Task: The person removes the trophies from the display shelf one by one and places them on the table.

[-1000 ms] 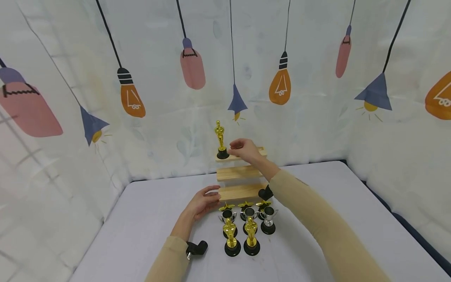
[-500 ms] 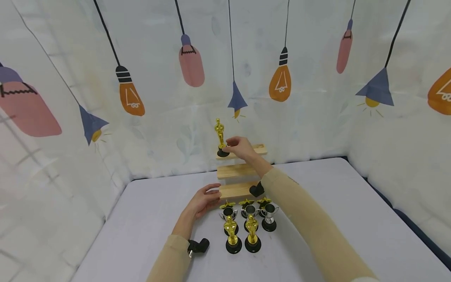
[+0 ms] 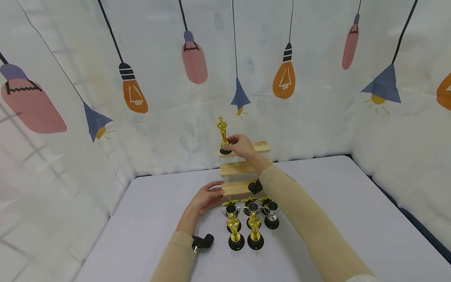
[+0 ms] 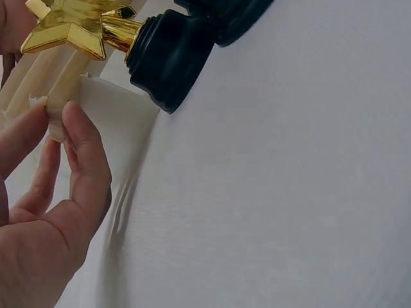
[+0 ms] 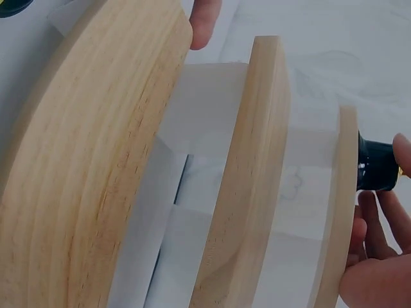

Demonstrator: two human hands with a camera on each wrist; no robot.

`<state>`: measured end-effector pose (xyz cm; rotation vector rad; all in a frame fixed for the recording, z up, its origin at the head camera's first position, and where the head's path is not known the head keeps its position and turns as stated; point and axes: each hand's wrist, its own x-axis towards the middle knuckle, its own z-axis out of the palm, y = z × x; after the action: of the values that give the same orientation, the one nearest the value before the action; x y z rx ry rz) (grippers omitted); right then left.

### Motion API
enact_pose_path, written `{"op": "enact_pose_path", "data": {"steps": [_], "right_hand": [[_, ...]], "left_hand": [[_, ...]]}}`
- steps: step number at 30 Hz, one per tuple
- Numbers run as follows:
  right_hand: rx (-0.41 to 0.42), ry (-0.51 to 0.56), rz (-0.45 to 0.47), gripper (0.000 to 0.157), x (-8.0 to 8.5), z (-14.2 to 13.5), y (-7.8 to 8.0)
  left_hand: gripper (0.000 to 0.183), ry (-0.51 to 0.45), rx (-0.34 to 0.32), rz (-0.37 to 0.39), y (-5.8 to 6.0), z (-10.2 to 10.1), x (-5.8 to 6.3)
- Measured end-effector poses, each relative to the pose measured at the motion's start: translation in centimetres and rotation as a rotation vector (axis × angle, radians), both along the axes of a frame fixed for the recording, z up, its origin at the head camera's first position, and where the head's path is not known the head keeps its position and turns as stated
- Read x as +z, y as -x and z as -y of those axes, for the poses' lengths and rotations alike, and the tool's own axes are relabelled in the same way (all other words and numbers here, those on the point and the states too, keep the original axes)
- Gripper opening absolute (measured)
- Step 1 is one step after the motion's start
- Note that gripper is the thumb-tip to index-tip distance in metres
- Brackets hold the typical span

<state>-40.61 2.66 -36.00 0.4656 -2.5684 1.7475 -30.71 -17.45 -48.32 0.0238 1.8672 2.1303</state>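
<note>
A gold figure trophy [image 3: 222, 127] with a black base stands upright at the left end of the top step of a three-step wooden display stand [image 3: 236, 188]. My right hand [image 3: 242, 146] holds it low down, thumb and fingers around the black base [image 5: 376, 165] in the right wrist view. At the lowest step's left end is my left hand [image 3: 206, 197]. The left wrist view has its thumb and fingers pinching that plank end [image 4: 59, 106]. Just above this hand there, a gold star trophy [image 4: 70, 32] shows partly.
In front of the stand are several trophies: gold stars [image 3: 249, 199] behind, silver cups [image 3: 271, 215] in the middle and two gold figures [image 3: 255, 231] nearest. They stand on a white-covered table [image 3: 148, 223]. A curtain [image 3: 169, 129] printed with lamps hangs behind.
My right hand has moved left along the top step and taken hold of the gold trophy's base. The left hand stays at the lowest step. The head view has shifted slightly.
</note>
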Motion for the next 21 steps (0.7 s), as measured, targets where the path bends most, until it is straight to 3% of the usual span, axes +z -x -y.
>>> {"op": "enact_pose_path", "data": {"steps": [21], "right_hand": [[-0.006,-0.095,-0.043,0.043,0.35,0.26,-0.44]], "left_hand": [[0.054,-0.020,-0.006,-0.006,0.27,0.03,-0.39]]}}
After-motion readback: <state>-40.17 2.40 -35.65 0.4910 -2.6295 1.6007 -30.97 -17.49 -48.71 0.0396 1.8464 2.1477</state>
